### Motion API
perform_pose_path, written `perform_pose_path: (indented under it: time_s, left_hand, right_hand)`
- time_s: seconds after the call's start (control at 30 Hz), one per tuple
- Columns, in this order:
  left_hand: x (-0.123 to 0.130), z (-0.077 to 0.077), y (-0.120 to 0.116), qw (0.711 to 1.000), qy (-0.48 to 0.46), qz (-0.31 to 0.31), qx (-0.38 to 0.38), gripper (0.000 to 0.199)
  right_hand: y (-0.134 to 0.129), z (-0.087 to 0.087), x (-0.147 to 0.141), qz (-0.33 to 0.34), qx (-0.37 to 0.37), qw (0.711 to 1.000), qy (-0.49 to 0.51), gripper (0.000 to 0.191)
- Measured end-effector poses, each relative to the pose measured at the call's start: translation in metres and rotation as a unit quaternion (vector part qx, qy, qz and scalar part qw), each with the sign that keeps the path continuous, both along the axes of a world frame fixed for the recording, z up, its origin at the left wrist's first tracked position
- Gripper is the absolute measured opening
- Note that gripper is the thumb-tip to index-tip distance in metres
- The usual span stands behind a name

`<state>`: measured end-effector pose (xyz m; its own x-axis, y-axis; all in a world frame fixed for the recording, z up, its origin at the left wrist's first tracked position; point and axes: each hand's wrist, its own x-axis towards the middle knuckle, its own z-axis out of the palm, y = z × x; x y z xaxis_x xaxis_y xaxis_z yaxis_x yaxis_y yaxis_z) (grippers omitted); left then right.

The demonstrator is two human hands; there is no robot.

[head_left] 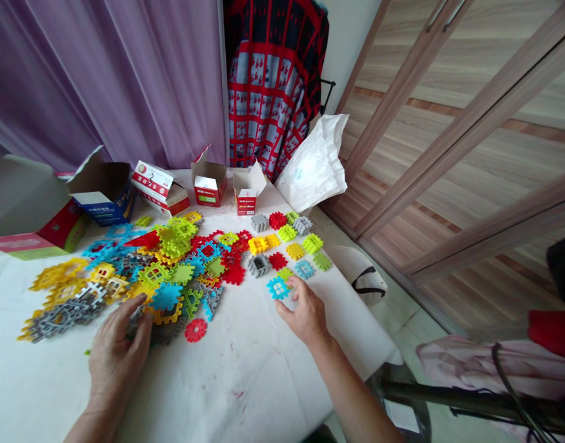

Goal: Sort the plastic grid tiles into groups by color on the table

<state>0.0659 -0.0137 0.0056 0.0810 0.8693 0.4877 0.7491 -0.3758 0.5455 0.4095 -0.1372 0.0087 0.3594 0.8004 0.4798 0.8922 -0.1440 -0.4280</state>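
Note:
My right hand (306, 312) has its thumb and index finger at the near and right edges of a light-blue window tile (277, 288), a square interlocking plastic piece. Whether the tile is lifted or flat on the cloth I cannot tell. A blue tile (304, 269) and a green tile (322, 261) lie just beyond that hand, among small stacks of tiles sorted by colour. My left hand (120, 347) hovers with parted, curved fingers at the near edge of a mixed pile of interlocking tiles (166, 296). A round red piece (196, 330) lies to its right.
Several opened cardboard boxes (108, 206) line the back of the white-covered table (245, 375). A white plastic bag (314, 166) stands at the far right corner. Beyond the table's right edge are a white bag with a black strap (368, 286) and a wooden wardrobe (448, 135).

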Motion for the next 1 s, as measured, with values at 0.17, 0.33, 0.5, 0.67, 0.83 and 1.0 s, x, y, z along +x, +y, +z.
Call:
perform_pose_path:
  time_s: [0.17, 0.33, 0.5, 0.67, 0.83, 1.0]
  left_hand:
    - [-0.001, -0.002, 0.002, 1.000, 0.008, -0.021, 0.008, 0.037]
    - [-0.001, -0.002, 0.002, 1.000, 0.003, -0.025, 0.008, 0.036]
    - [-0.002, -0.005, 0.003, 1.000, -0.006, -0.028, -0.002, 0.037]
    - [-0.003, -0.009, 0.004, 0.999, -0.010, -0.031, 0.002, 0.038]
    - [-0.003, -0.007, 0.004, 0.999, -0.015, -0.037, 0.001, 0.036]
    - [-0.003, -0.008, 0.006, 0.999, -0.004, -0.034, -0.003, 0.035]
  right_hand:
    - [0.014, -0.006, -0.032, -0.003, -0.032, 0.999, -0.040, 0.044]
    - [0.025, -0.007, -0.034, -0.018, -0.050, 0.996, -0.071, 0.038]
    - [0.028, -0.009, -0.034, -0.030, -0.053, 0.995, -0.074, 0.036]
    - [0.027, -0.010, -0.034, -0.024, -0.062, 0.995, -0.075, 0.034]
    - [0.027, -0.010, -0.035, -0.024, -0.063, 0.995, -0.071, 0.031]
    - [0.027, -0.012, -0.034, -0.019, -0.057, 0.996, -0.067, 0.029]
